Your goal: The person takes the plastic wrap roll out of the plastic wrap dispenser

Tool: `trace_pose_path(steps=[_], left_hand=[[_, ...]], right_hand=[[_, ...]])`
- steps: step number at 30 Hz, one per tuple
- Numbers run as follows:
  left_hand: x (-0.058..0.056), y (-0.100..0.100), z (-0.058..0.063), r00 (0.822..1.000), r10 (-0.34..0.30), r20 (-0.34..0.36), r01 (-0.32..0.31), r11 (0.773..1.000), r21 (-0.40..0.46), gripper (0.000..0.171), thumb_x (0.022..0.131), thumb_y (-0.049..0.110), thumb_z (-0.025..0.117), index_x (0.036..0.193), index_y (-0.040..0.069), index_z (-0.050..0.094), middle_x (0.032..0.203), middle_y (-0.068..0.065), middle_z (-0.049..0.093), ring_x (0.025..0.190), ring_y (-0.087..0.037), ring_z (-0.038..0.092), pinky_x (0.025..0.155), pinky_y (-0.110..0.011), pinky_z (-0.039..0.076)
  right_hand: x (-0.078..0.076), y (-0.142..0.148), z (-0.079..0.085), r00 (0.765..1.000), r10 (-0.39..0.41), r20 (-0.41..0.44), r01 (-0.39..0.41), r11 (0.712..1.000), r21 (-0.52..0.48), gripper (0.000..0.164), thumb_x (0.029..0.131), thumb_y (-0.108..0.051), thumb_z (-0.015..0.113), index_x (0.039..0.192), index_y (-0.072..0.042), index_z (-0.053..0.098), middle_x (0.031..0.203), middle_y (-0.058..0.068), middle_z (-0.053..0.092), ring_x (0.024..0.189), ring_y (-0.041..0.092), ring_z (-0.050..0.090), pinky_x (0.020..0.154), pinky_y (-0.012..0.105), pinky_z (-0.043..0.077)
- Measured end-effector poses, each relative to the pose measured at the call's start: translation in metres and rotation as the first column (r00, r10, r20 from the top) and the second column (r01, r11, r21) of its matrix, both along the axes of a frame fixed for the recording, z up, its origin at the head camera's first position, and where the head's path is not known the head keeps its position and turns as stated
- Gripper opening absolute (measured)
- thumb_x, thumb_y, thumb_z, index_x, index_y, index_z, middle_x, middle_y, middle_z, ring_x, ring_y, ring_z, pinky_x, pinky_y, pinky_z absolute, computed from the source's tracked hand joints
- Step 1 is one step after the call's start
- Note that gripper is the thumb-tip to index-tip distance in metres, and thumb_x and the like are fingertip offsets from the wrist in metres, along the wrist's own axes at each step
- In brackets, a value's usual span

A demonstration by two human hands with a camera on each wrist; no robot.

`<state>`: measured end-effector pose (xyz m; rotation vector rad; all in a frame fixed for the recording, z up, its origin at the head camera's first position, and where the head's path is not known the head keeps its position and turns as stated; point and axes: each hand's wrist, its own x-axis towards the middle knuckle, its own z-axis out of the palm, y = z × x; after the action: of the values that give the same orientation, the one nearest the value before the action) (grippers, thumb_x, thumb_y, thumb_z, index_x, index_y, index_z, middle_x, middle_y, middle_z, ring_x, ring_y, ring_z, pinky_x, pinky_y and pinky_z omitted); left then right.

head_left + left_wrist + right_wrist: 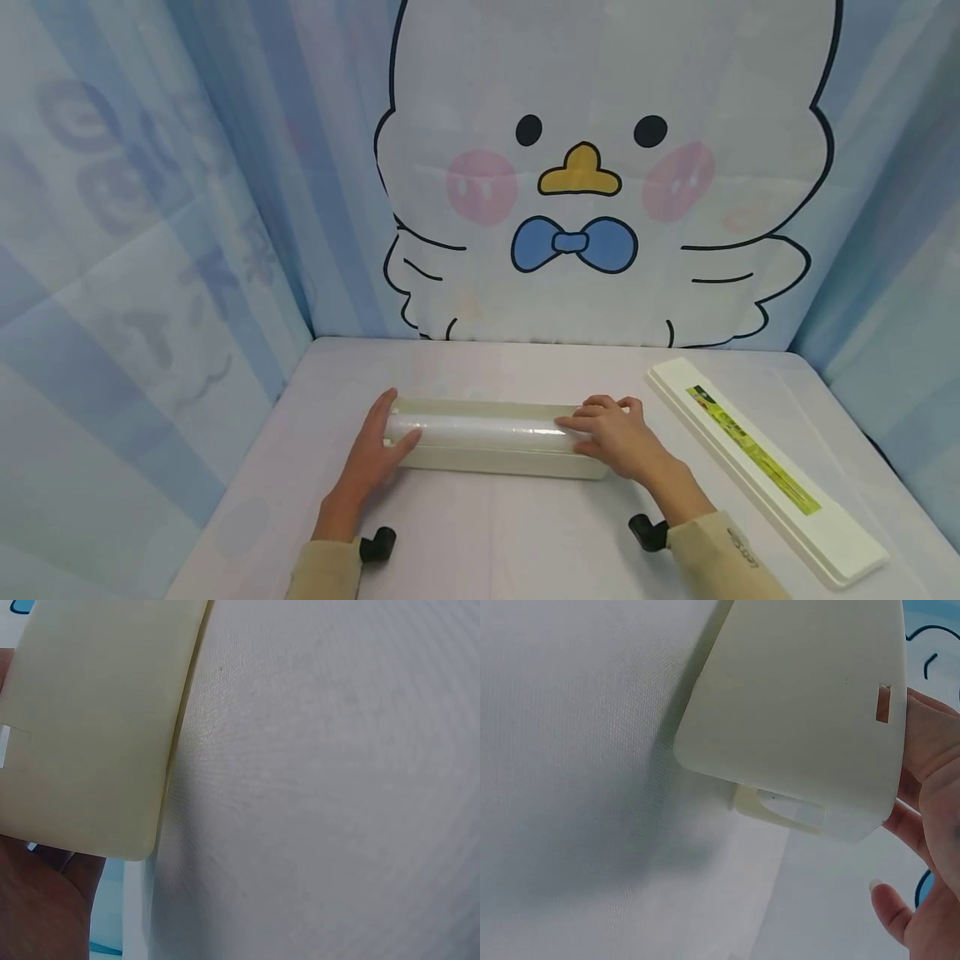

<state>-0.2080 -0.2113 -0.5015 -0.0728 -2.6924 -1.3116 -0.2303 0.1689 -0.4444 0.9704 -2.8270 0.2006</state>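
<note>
A cream cling film dispenser (502,461) stands lidless on the table with a shiny roll of cling film (480,429) in it. My left hand (372,454) holds its left end, the thumb on the near side and the fingers round the end; the left wrist view shows the dispenser's smooth front wall (97,735). At the right end, my right hand (618,437) touches the roll with extended fingers. In the right wrist view, the dispenser's front (795,705) has a small slot, and one finger of the right hand (937,795) sticks out away from it.
A long white lid (772,475) with a green and yellow label lies slanted on the table (495,533) at the right. Behind the table hangs a curtain (585,308) with a cartoon bird; blue and white curtains flank both sides.
</note>
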Motion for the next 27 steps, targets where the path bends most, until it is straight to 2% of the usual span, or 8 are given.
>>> trace_pose_path(steps=[17, 27], left_hand=[[-0.001, 0.002, -0.001, 1.000, -0.011, -0.014, 0.011, 1.000, 0.012, 0.084, 0.085, 0.048, 0.063, 0.149, 0.016, 0.019, 0.153, -0.009, 0.019, 0.137, -0.028, 0.021, 0.108, -0.053, 0.018], [0.002, 0.000, 0.002, 1.000, 0.005, -0.013, -0.005, 1.000, 0.007, 0.084, 0.085, 0.049, 0.062, 0.149, 0.016, 0.020, 0.153, -0.008, 0.019, 0.136, -0.028, 0.022, 0.107, -0.053, 0.019]], right_hand=[[0.000, 0.005, 0.005, 0.997, 0.042, 0.062, -0.038, 0.997, -0.060, 0.045, 0.079, -0.024, 0.075, 0.122, -0.024, 0.063, 0.113, -0.002, 0.062, 0.116, 0.029, 0.043, 0.089, 0.060, 0.025], [0.001, 0.005, 0.010, 0.992, 0.103, 0.078, -0.093, 0.988, -0.127, 0.045, 0.085, -0.019, 0.069, 0.128, -0.020, 0.058, 0.116, 0.001, 0.056, 0.111, 0.027, 0.047, 0.091, 0.055, 0.031]])
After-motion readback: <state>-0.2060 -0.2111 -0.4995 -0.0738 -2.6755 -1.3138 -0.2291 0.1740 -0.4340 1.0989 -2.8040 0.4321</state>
